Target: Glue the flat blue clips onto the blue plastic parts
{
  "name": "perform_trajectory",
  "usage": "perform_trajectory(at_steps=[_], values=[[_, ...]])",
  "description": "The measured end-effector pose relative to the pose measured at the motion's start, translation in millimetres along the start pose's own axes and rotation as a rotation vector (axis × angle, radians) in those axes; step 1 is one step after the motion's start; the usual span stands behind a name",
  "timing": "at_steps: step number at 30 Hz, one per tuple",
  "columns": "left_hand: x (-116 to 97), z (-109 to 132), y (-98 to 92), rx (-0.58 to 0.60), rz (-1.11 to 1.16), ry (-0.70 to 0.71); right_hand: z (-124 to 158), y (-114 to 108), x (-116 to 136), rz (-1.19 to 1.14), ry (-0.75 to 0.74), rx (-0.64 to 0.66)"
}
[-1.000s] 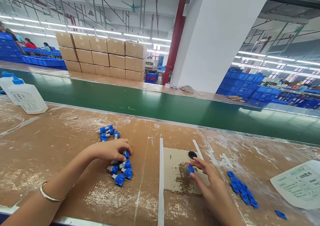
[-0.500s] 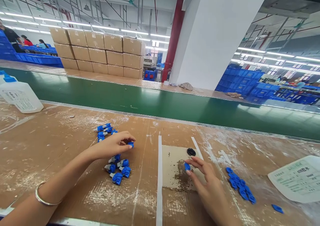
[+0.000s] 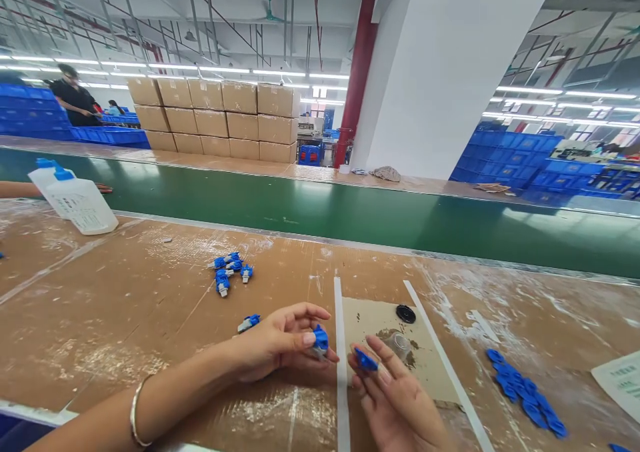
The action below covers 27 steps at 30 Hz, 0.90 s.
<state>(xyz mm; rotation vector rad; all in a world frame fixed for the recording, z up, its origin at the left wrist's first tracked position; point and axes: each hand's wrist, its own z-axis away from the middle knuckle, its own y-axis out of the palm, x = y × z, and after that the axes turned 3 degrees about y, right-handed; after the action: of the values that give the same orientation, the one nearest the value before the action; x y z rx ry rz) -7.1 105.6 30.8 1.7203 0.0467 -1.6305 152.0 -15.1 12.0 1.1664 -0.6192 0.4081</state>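
Observation:
My left hand (image 3: 283,342) pinches a small blue-and-grey plastic part (image 3: 321,337) between thumb and fingers, just left of a white tape strip (image 3: 341,385). Close by on the right, my right hand (image 3: 397,399) is turned partly palm up and grips a flat blue plastic piece (image 3: 367,359) in its fingertips. The two parts are apart. Beyond my right hand lies a beige board (image 3: 440,365) with dark wet-looking specks, a small clear cup (image 3: 400,345) and a black round lid (image 3: 405,314). Several blue-and-grey parts (image 3: 233,263) lie in a cluster to the left, with another (image 3: 249,323) nearer my left wrist.
Flat blue pieces (image 3: 523,392) lie in a row at the right, near a white bottle (image 3: 620,382). Two blue-capped bottles (image 3: 85,202) stand at the left, with another person's hand (image 3: 104,189) behind them. A green conveyor belt (image 3: 300,202) crosses beyond the table; stacked cartons (image 3: 215,119) stand behind it.
My left hand has moved right and nearer with a blue-and-grey part. My right hand has drawn back from the board with its blue piece. The view has shifted left; another person's hand appears.

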Motion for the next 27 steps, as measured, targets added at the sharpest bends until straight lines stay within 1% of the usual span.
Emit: perform_trajectory(at_steps=[2,5,9,14,21,24,27], values=[[3.9,0.4,2.2,0.022,0.024,-0.015,-2.3,9.7,-7.6,-0.102,0.054,0.013],[5.7,0.2,2.4,0.035,0.028,-0.018,-7.3,15.7,-14.2,-0.124,0.047,0.010],[5.2,1.2,4.0,0.037,0.026,-0.014,-11.2,17.0,-17.4,-0.095,0.011,-0.005],[6.3,1.8,5.3,0.046,0.047,-0.012,-11.9,19.4,-20.8,-0.058,-0.016,0.022],[9.2,1.2,5.1,0.016,0.091,-0.007,-12.1,22.2,-27.9,-0.004,-0.063,-0.014],[9.3,1.3,5.9,-0.001,0.102,-0.006,-10.8,22.1,-29.5,0.055,-0.083,-0.014],[9.2,1.4,6.8,-0.013,0.106,-0.010,-9.8,21.0,-31.7,0.171,-0.118,-0.017]])
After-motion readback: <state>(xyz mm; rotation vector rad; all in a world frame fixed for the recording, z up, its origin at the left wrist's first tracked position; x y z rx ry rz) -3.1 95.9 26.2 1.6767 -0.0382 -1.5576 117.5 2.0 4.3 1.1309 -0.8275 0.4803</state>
